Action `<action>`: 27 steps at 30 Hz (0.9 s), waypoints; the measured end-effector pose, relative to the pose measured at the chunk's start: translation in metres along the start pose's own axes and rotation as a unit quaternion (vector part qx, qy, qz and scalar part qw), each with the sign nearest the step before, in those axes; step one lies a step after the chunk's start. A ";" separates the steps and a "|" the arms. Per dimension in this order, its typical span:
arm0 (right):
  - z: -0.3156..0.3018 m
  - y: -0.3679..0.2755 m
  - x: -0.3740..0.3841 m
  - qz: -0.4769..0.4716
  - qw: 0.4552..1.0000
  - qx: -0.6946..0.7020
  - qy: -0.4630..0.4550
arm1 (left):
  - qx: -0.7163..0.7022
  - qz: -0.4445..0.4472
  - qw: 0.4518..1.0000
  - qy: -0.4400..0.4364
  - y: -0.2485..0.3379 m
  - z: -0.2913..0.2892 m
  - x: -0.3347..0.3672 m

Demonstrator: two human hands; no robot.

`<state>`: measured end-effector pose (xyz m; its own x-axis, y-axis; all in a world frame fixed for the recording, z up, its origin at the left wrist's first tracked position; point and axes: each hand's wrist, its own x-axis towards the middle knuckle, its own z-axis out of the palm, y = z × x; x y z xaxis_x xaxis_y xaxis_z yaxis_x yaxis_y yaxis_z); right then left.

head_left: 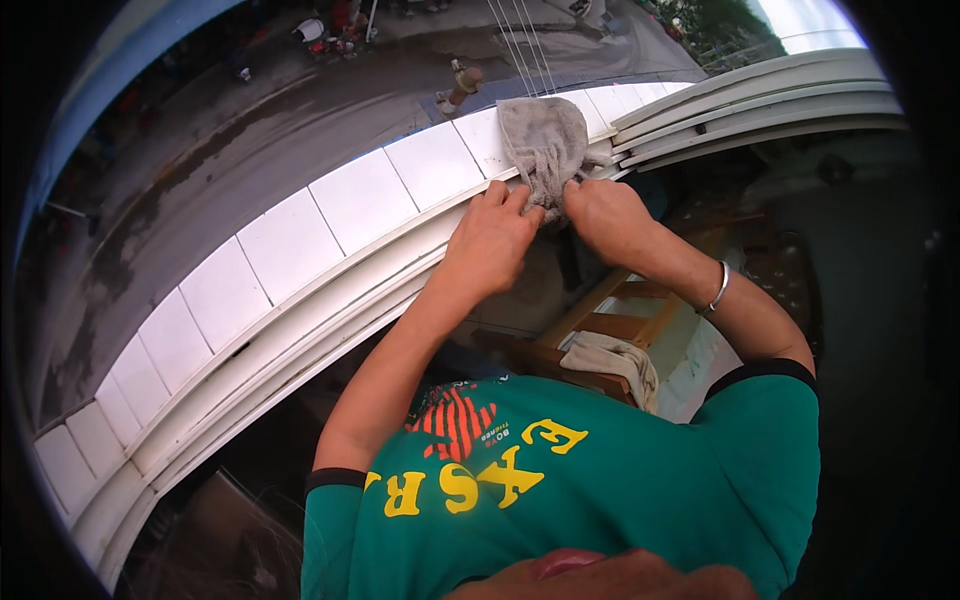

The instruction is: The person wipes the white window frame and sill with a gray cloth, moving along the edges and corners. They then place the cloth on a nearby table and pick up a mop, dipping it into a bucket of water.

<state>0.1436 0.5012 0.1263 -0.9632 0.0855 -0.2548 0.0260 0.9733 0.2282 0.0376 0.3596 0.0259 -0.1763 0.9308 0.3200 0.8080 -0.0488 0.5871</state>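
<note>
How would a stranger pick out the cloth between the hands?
Start with the white ledge curving across the picture. Follow it up and right to where the left hand and right hand are close together; the grey cloth is bunched between them, its far end spread over that ledge. It is darker than the pale cloth lying on the wooden frame below.

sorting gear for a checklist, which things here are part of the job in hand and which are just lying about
In hand:
- grey cloth, bunched between the left hand and right hand
- white tiled ledge, partly under it

Lying about:
- pale cloth
- wooden frame bearing it
</note>
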 end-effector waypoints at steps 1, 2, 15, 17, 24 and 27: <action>0.015 -0.011 -0.018 0.058 0.998 -0.017 -0.005 | 0.000 0.004 1.000 -0.001 0.002 0.002 0.000; 0.011 -0.024 -0.030 0.135 0.990 -0.008 -0.032 | 0.002 0.005 1.000 0.000 0.003 0.003 0.000; 0.016 0.018 -0.049 0.223 0.972 0.076 0.022 | -0.001 0.002 1.000 -0.007 0.007 -0.002 0.002; 0.024 0.030 -0.041 0.210 0.977 0.032 0.012 | -0.007 0.004 1.000 -0.004 0.006 -0.002 0.001; -0.003 0.066 -0.067 0.262 0.962 -0.052 -0.062 | -0.013 -0.001 1.000 0.001 0.004 0.001 0.002; -0.018 0.051 -0.062 0.286 0.958 0.030 -0.018 | -0.007 -0.004 1.000 -0.002 0.005 0.001 0.003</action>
<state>0.1997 0.5418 0.1710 -0.7769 0.6147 -0.1364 0.5631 0.7753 0.2861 0.0419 0.3624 0.0285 -0.1803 0.9326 0.3126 0.7988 -0.0466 0.5998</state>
